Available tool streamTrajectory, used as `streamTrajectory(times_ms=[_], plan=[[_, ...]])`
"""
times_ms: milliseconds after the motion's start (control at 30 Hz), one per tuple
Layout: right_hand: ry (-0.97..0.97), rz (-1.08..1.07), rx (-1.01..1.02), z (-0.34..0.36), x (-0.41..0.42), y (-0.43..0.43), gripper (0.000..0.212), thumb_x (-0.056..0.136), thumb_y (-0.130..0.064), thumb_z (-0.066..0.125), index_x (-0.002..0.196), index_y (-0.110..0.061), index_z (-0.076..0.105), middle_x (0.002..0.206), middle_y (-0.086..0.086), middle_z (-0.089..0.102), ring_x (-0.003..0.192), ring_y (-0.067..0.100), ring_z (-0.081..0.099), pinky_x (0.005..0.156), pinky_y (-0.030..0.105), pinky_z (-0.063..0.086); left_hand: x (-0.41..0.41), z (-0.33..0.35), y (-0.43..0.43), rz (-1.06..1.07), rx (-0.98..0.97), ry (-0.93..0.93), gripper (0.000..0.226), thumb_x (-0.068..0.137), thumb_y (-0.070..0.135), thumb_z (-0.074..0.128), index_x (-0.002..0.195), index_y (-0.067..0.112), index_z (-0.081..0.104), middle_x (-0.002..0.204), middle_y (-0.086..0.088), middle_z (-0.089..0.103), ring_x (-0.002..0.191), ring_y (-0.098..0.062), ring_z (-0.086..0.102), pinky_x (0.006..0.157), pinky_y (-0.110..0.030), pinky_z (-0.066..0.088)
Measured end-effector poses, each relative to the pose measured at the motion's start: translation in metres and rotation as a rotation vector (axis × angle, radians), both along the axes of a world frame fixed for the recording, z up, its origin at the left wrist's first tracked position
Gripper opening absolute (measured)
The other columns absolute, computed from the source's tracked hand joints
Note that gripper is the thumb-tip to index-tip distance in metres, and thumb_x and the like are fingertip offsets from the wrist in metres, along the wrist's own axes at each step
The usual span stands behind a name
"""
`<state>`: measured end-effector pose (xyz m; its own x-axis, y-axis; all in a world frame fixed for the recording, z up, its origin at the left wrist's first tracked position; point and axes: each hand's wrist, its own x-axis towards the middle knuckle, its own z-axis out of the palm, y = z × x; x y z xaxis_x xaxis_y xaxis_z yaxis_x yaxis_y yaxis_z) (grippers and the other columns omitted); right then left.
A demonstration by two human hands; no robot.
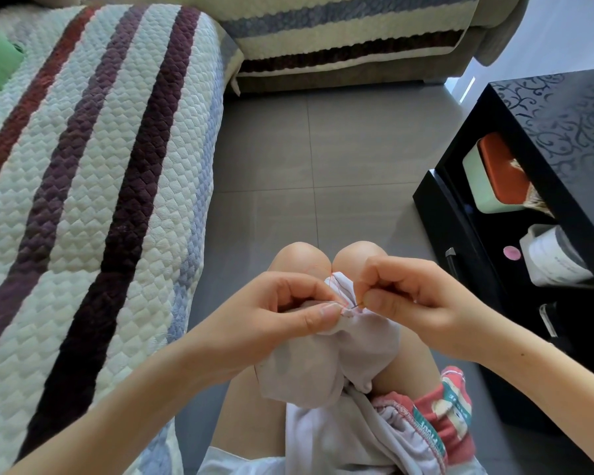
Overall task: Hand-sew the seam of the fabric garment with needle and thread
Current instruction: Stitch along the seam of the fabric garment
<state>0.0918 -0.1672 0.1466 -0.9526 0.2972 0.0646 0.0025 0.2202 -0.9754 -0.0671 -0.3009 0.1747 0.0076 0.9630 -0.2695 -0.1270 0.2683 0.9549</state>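
A pale lilac fabric garment (326,365) lies over my lap, its red patterned part (439,413) hanging to the right. My left hand (288,313) pinches a bunched fold of the garment's seam between thumb and fingers. My right hand (408,296) pinches a thin needle (355,306) whose tip enters the fold beside my left thumb. A fine reddish thread (338,286) runs over the raised fabric edge above the needle. Both hands are just in front of my knees.
A quilted striped sofa cover (93,186) fills the left side, another sofa section (340,36) lies at the back. A black cabinet (546,138) with an open shelf holding a green-and-orange box (494,176) and a white container (556,258) stands at right. Grey floor tiles (323,166) lie ahead.
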Motion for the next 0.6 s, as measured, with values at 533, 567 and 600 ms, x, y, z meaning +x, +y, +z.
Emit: streamTrajectory(times_ms=[533, 567, 600], plan=[[0.070, -0.154, 0.110, -0.024, 0.002, -0.002, 0.006, 0.086, -0.023, 0.061, 0.084, -0.019, 0.064, 0.080, -0.012, 0.059, 0.075, 0.006, 0.058, 0.070, 0.015, 0.045, 0.006, -0.012, -0.001, 0.160, 0.012, 0.084, 0.015, 0.080, 0.023, 0.064, 0.072, 0.028, 0.076, 0.071, 0.011, 0.069, 0.069, 0.002, 0.060, 0.066, -0.011, 0.044], [0.101, -0.164, 0.129, -0.023, 0.000, -0.004, 0.006, 0.086, -0.027, 0.062, 0.084, -0.021, 0.064, 0.079, -0.016, 0.059, 0.075, 0.005, 0.056, 0.070, 0.014, 0.043, 0.007, -0.011, 0.000, 0.172, 0.022, 0.090, 0.016, 0.080, 0.022, 0.064, 0.071, 0.028, 0.076, 0.070, 0.011, 0.068, 0.068, 0.002, 0.060, 0.065, -0.010, 0.044], [0.130, -0.170, 0.126, -0.023, -0.002, -0.007, 0.010, 0.088, -0.031, 0.062, 0.084, -0.022, 0.064, 0.077, -0.018, 0.059, 0.073, 0.004, 0.055, 0.069, 0.015, 0.043, 0.008, -0.012, 0.000, 0.183, 0.027, 0.096, 0.016, 0.080, 0.022, 0.064, 0.071, 0.028, 0.075, 0.069, 0.012, 0.067, 0.068, 0.002, 0.059, 0.065, -0.010, 0.044]])
